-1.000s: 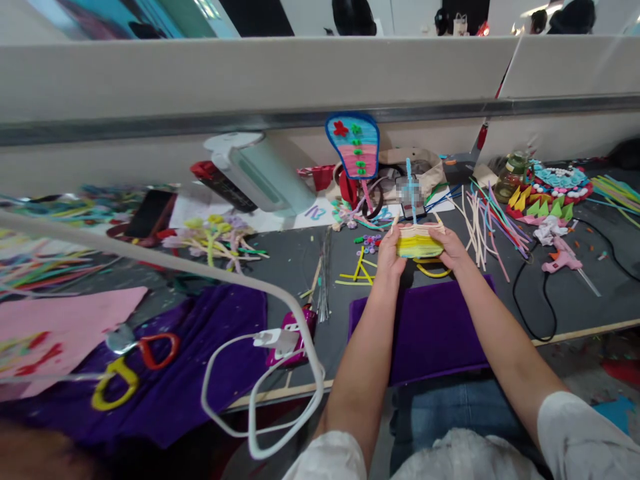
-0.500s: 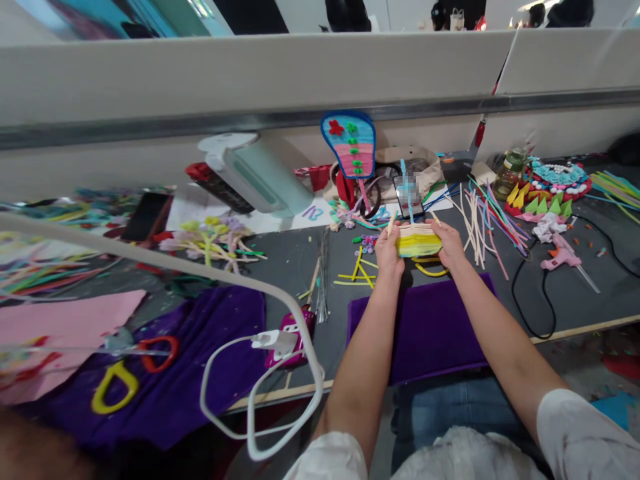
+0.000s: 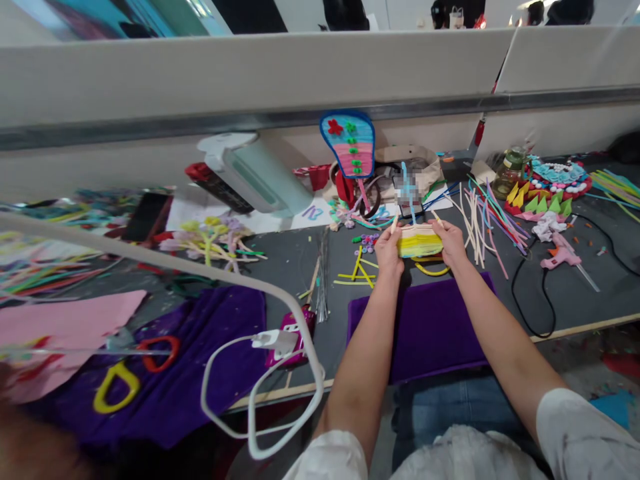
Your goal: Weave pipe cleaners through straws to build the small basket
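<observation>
Grip is two-handed, both sides clenched on the work: left hand [image 3: 389, 252] grasps one side of a striped panel [image 3: 420, 241], right hand [image 3: 453, 244] the other. Panel is held up over the far edge of a purple cloth [image 3: 435, 327]; cream band along its far side, yellow nearer. Side edges covered by the fingers, so ends of the strands can't be read. Pale stick tips poke out past both hands.

Yellow loop [image 3: 431, 272] shows just below the panel, partly hidden; can't tell if attached. Light-blue fuzzy stem [image 3: 411, 197] rises beyond the panel in front of a pixelated patch; whatever is displayed there is unreadable.

Left of left hand: short yellow stems [image 3: 356, 268] on the dark surface [image 3: 280, 267]. Beyond: paddle-shaped piece [image 3: 350, 150], blue rim, upright. Right of right hand: loose cream and purple stems, then pink glue gun [image 3: 563, 253] with its black cord.

White cable [image 3: 225, 271] cuts across the left foreground, blocking part of the surface. Scissors [image 3: 119, 365] lie on dark purple fabric [image 3: 215, 347]; blades hard to make out. Brown blur at lower left, cut off by frame, unidentifiable. Heads at top are cropped too.
</observation>
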`<state>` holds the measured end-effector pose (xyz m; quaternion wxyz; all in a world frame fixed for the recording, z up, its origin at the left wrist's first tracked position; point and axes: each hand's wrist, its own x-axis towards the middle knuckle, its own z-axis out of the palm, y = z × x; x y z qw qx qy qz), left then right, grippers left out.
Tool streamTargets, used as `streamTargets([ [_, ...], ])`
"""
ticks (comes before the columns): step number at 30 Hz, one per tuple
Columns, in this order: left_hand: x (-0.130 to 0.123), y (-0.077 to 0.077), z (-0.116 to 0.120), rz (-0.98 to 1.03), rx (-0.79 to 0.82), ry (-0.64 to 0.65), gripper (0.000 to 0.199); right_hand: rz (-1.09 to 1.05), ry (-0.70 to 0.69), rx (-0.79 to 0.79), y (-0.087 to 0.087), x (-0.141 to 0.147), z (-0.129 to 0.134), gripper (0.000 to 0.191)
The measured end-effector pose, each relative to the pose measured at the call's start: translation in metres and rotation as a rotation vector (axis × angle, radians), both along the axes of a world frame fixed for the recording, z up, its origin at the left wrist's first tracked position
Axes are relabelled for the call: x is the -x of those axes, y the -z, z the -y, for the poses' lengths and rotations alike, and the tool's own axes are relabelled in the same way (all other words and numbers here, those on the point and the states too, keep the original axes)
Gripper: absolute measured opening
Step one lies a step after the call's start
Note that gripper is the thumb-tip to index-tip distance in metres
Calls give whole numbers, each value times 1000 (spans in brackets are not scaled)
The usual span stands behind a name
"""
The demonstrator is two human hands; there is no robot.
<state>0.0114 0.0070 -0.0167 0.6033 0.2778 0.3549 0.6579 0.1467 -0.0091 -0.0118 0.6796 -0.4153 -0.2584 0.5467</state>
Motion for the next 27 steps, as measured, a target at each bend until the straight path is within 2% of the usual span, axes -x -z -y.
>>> streamTargets([
  [5, -2, 1, 1, -26, -33, -27, 36, 21, 12, -13, 5, -1, -2, 35],
  [7, 0, 0, 1, 11, -22, 31, 37, 20, -1, -6, 6, -4, -3, 36],
  [12, 8, -7, -2, 194, 74, 275, 32, -32, -68, -13, 1, -11, -2, 34],
  [19, 17, -14, 1, 289, 66, 394, 46, -120, -113, -38, -7, -12, -2, 24],
  [22, 14, -13, 1, 303, 83, 406, 45, -119, -118, -58, -6, -12, -4, 25],
  [27, 1, -7, -1, 296, 68, 329, 33, -176, -135, -74, -1, -12, -7, 25],
])
